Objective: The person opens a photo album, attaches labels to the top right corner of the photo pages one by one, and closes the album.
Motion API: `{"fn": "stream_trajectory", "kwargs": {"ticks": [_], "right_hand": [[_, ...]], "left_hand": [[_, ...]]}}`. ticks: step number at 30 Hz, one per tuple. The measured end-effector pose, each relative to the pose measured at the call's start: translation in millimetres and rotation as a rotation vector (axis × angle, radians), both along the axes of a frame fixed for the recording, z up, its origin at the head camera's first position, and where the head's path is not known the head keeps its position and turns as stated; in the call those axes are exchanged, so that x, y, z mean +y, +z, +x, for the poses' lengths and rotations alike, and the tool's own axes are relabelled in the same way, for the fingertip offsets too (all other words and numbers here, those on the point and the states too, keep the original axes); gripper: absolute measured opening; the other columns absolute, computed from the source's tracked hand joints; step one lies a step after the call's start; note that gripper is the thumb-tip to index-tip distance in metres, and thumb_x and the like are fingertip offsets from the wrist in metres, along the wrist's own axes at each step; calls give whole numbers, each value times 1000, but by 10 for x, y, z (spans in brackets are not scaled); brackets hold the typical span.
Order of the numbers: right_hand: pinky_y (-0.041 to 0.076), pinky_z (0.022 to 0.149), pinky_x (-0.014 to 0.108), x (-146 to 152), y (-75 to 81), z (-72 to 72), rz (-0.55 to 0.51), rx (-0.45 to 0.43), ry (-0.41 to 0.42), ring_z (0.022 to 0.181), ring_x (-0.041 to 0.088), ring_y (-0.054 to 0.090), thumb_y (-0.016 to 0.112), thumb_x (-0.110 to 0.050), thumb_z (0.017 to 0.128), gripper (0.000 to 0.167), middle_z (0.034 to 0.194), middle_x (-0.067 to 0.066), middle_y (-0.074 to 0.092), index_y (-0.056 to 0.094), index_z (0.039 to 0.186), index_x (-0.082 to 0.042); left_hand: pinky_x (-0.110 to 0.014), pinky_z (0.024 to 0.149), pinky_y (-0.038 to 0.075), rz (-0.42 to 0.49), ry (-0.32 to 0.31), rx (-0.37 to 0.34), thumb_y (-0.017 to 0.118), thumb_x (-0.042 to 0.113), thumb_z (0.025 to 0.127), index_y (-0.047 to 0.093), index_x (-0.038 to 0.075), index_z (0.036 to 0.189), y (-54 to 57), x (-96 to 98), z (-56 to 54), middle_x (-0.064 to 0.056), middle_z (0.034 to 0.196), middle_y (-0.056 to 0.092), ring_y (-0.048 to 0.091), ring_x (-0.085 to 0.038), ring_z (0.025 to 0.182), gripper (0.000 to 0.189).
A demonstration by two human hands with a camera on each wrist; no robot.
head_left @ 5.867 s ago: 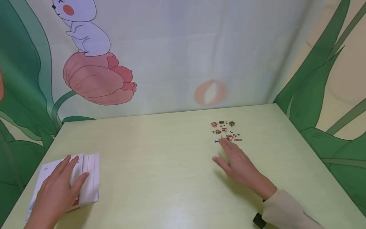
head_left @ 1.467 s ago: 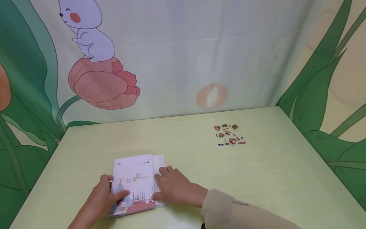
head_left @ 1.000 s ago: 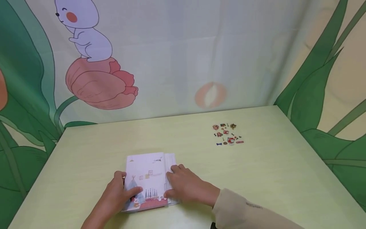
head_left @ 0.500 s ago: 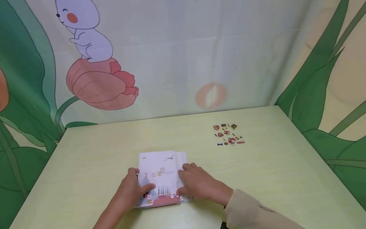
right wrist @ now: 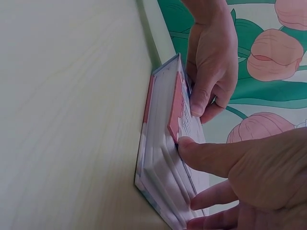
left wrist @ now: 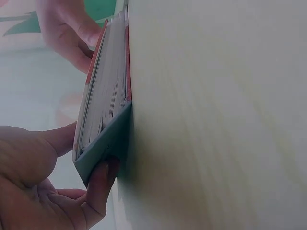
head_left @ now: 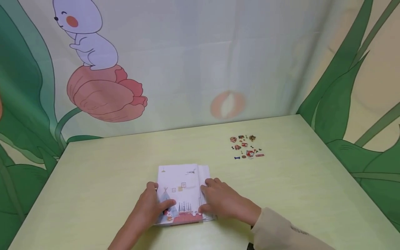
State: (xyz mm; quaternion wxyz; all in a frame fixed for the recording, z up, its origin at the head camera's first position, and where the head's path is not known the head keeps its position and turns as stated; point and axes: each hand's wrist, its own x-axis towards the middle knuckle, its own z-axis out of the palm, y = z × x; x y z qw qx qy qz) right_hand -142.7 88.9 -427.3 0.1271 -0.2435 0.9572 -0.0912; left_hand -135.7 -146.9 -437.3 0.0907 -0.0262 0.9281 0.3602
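Observation:
A thick hardcover notebook (head_left: 179,175) lies closed on the table, its white cover printed with a tent, trees and a red lower band. My left hand (head_left: 151,205) grips its left side, thumb on the cover and fingers against the blue-green spine (left wrist: 108,143). At the opposite side, my right hand (head_left: 223,198) holds the edge, its thumb on the cover's border and fingertips on the layered pages and flap. The page block (left wrist: 108,79) shows between the covers in the left wrist view. Part of the right edge is hidden by my right fingers.
Several small colourful stickers or cut-outs (head_left: 250,153) lie scattered flat at the back right of the pale table (head_left: 103,180). Behind the table hangs a printed curtain (head_left: 175,69) with a rabbit and flower, reaching the table's back edge.
The notebook has slid from the left to the table's middle, both hands moving with it. Earliest, my left hand lay over it and my right hand was at the stickers.

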Motion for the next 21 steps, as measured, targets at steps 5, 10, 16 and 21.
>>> {"fn": "stream_trajectory", "kwargs": {"ticks": [5,10,16,21], "right_hand": [[47,107,46,63,-9,14,0,-12,-21,123,31,55,80,-47,89,66,142,17,57,65,135,-3],[47,107,47,137,-10,41,-5,-7,-25,123,32,55,81,-45,88,66,142,18,57,65,135,-1],[48,105,48,222,4,92,-14,-10,-25,120,32,55,82,-44,88,66,141,19,57,64,134,0],[48,105,48,298,-1,126,-29,-17,-26,121,32,55,82,-42,88,64,140,18,57,65,133,-1]], "left_hand": [[-42,82,50,2,-17,18,89,25,83,39,-13,134,-12,68,6,-15,96,61,57,-25,84,81],[-38,77,50,9,-26,21,89,25,83,39,-13,134,-13,147,14,-11,89,58,56,-22,80,81],[-39,78,50,16,-35,25,88,25,84,40,-14,135,-12,211,52,-10,87,58,56,-21,80,81],[-42,83,50,12,-24,16,89,26,84,39,-15,137,-7,285,96,-11,91,58,56,-24,84,83]]}}
